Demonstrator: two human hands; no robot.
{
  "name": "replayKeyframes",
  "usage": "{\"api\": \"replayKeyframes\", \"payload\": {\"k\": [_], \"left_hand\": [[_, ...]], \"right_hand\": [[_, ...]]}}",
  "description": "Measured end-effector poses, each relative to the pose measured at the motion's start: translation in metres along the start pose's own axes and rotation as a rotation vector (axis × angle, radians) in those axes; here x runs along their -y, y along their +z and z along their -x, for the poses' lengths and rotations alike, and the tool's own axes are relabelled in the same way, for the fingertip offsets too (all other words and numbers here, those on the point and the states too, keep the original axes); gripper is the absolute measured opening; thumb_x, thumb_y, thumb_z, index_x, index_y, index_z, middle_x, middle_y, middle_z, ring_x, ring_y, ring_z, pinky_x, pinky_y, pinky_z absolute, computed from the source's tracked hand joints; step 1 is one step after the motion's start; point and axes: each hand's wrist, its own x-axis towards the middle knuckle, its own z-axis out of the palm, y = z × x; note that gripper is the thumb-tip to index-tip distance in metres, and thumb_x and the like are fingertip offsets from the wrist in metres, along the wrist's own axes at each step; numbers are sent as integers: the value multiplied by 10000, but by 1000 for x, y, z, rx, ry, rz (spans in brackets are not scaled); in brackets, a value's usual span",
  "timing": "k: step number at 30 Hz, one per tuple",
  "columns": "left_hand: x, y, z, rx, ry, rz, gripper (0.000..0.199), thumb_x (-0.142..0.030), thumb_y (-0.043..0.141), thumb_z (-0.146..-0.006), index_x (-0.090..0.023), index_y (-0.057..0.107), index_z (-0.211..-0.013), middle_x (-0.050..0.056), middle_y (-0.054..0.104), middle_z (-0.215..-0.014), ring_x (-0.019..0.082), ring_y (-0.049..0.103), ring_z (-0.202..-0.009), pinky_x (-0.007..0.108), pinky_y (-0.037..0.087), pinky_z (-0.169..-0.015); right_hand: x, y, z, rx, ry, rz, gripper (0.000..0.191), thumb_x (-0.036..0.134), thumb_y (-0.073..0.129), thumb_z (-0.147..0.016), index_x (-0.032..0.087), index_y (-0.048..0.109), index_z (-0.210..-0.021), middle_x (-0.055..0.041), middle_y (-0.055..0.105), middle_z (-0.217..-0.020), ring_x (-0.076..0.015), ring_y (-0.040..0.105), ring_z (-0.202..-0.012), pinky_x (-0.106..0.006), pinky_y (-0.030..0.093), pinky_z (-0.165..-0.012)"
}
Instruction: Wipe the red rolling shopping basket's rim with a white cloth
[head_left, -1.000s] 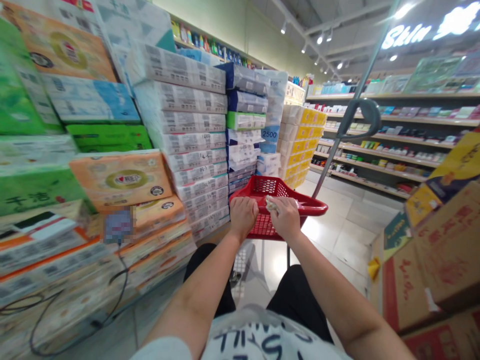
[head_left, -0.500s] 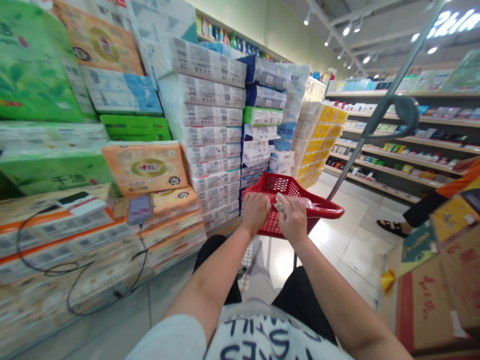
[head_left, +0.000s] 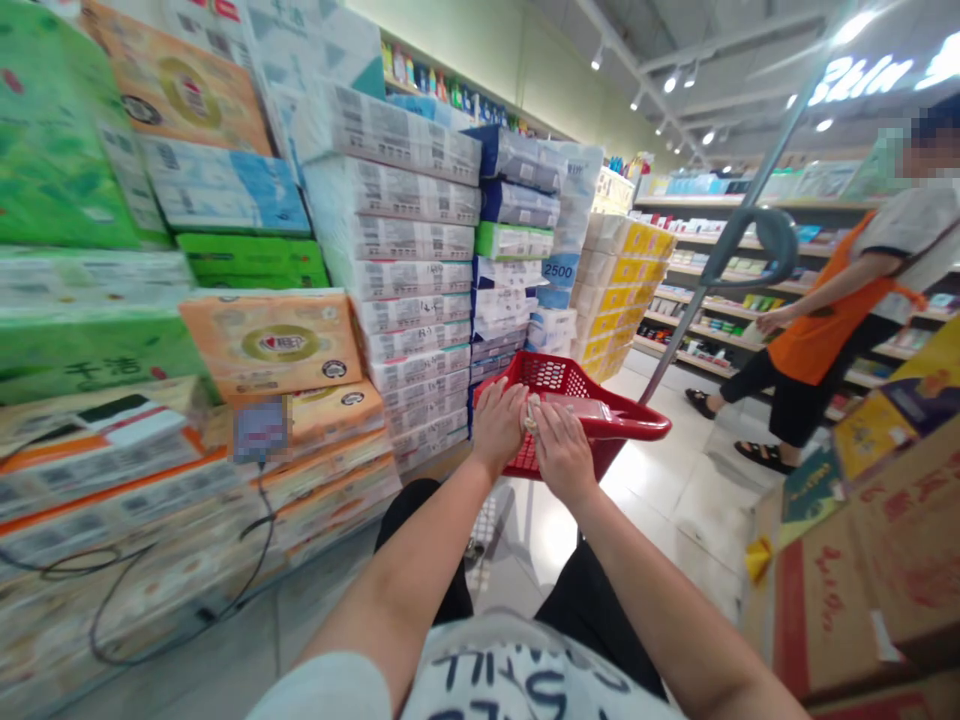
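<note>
Someone in an orange apron has come fully into view beyond the red cart. On its near edge, the left hand lies loosely open; the right hand has straightened fingers beside a crumpled scrap, grip unclear. Tiled floor; tissue packs piled left.

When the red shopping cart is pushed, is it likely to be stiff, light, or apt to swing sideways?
The red shopping cart probably feels stiff: its perforated walls look firm and unbent. Those holes suggest it may be light for its size. With the left hand and right hand close together at its near side, it might swing sideways.
</note>
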Motion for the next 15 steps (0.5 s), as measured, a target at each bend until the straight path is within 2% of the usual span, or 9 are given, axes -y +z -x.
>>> {"api": "replayKeyframes", "payload": {"k": [4, 6, 11, 13, 15], "left_hand": [[-2, -1, 0, -19, -15, 11, 338, -228, 414, -919, -230, 536, -1235, 56, 612, -1251, 243, 398, -1315, 484, 247, -1112], [-5, -2, 0, -28, -32, 15, 325, -238, 414, -924, -238, 546, -1220, 51, 624, -1231, 250, 410, -1306, 519, 198, -1129], [-8, -5, 1, -14, -25, 25, 311, -232, 436, -915, -238, 561, -1199, 54, 629, -1221, 257, 420, -1296, 552, 138, -1143], [-7, -5, 1, -22, -20, 23, 304, -224, 434, -915, -241, 568, -1187, 50, 635, -1210, 254, 431, -1285, 546, 149, -1141], [-6, -3, 0, -43, -19, 22, 296, -230, 434, -918, -240, 571, -1181, 48, 641, -1199, 253, 445, -1273, 539, 166, -1137]], "right_hand": [[-7, -2, -13, 25, 79, -61, 377, 227, 455, -913, 190, 540, -1279, -100, 628, -1172, -219, 549, -1118, -401, 421, -1005], [-8, -2, -17, 1, 132, -73, 365, 230, 457, -909, 165, 554, -1255, -113, 633, -1150, -221, 555, -1101, -402, 437, -984], [-4, 0, -4, -64, 32, -43, 407, 155, 446, -881, 184, 530, -1278, -90, 583, -1251, -231, 484, -1214, -439, 371, -1057], [-6, -4, -6, -38, 28, -56, 376, 166, 454, -883, 187, 554, -1245, -87, 605, -1214, -218, 519, -1165, -413, 396, -1030], [-12, -9, -12, -23, 84, -49, 324, 206, 466, -896, 167, 586, -1194, -101, 641, -1122, -215, 563, -1070, -393, 428, -978]]}}
